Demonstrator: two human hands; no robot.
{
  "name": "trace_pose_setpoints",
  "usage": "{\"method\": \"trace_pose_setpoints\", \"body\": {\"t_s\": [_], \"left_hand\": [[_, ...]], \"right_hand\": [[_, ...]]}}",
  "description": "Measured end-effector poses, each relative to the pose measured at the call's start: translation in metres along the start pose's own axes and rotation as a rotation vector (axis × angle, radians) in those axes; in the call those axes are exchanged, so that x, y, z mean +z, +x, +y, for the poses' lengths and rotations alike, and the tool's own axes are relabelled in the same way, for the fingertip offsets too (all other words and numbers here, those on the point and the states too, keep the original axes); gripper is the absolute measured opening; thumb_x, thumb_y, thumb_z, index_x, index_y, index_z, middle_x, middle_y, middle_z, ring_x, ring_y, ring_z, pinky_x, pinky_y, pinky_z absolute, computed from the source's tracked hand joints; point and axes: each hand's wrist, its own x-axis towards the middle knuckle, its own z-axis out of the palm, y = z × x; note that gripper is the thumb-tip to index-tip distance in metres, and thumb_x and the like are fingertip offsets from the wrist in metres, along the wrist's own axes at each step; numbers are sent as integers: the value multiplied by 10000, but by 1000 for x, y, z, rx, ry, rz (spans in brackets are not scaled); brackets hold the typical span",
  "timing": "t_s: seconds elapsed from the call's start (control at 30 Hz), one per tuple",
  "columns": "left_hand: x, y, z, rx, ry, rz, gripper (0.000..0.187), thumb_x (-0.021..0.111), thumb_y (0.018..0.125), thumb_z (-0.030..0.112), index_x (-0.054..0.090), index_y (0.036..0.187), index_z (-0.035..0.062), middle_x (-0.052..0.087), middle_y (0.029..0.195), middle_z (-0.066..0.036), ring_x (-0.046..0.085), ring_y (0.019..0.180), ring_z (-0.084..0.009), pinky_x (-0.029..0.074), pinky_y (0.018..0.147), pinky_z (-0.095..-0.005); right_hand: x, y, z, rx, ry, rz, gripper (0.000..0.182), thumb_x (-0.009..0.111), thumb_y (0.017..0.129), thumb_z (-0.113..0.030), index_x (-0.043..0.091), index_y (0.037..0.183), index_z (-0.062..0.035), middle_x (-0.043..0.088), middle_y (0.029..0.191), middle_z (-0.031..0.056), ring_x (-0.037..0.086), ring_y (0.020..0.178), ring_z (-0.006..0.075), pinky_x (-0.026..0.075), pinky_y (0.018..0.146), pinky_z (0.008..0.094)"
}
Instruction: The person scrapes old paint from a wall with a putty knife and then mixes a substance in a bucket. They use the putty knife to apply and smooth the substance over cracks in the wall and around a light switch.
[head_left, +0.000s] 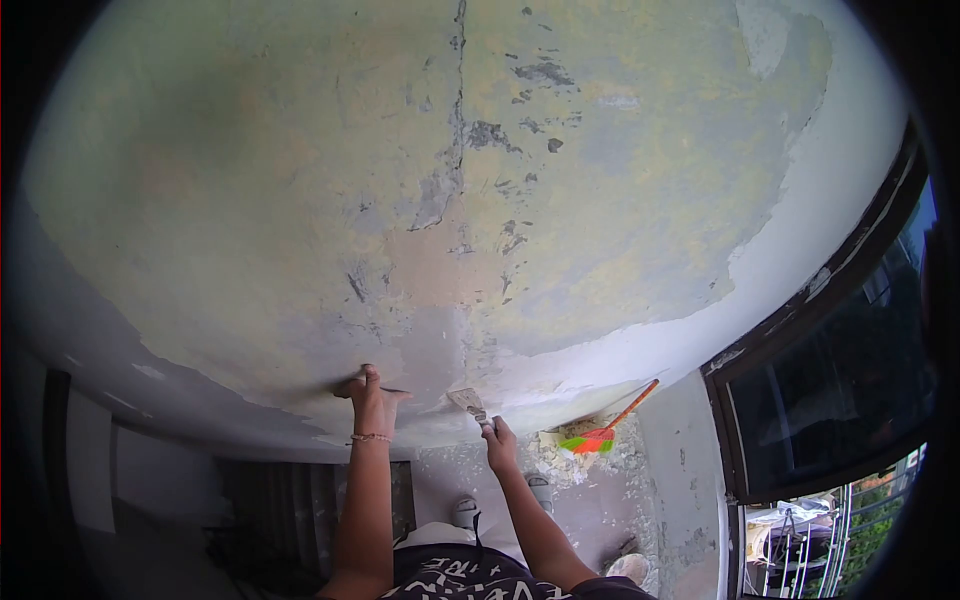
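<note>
Scraper (467,402) in the right hand (499,443) is the working tool: its flat metal blade lies against the wall (300,200) low in the view, just right of centre, at the edge of a bare, pale patch where the coating is gone. The right-hand grip is wrapped tight around the handle, fingers clamped on it so that only the blade and a short piece of the neck show above the fist.

The left hand (371,398) is just beside it, to the left — fingers spread and the palm pressed flat on the wall, holding nothing. A thin beaded bracelet (369,438) sits on that wrist. Hand and blade are near each other but apart.

The wall fills most of the picture: yellowish-green paint, worn and blotchy, with a long crack (459,100) running down the middle and dark chips flaking around it. A band of white plaster (800,240) borders the painted area on the right.

Lower right, a broom (605,430) with an orange handle and a green and orange head rests in a heap of pale rubble (560,455) on the floor. A dark-framed window (850,360) stands at the right, with railings (810,545) and greenery visible below it. A dark printed shirt (460,575) shows at the bottom edge.
</note>
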Motion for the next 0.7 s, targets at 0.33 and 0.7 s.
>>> {"method": "trace_pose_setpoints", "body": {"t_s": [0.33,0.7], "left_hand": [[-10,4,-8,-26,65,39,892,741,808,570,347,1378,8,496,1297,-110,546,1125,-286,508,823,-556],[-18,17,-28,61,93,42,902,690,811,626,346,1403,39,427,1413,-132,462,1280,-386,385,903,-745]], "right_hand": [[1,-41,103,428,244,-89,254,529,1010,-267,589,939,-31,609,765,50,548,685,125,437,656,289],[-8,-53,53,186,101,-51,238,557,982,-248,583,958,-12,617,774,50,567,733,123,454,700,288]]}}
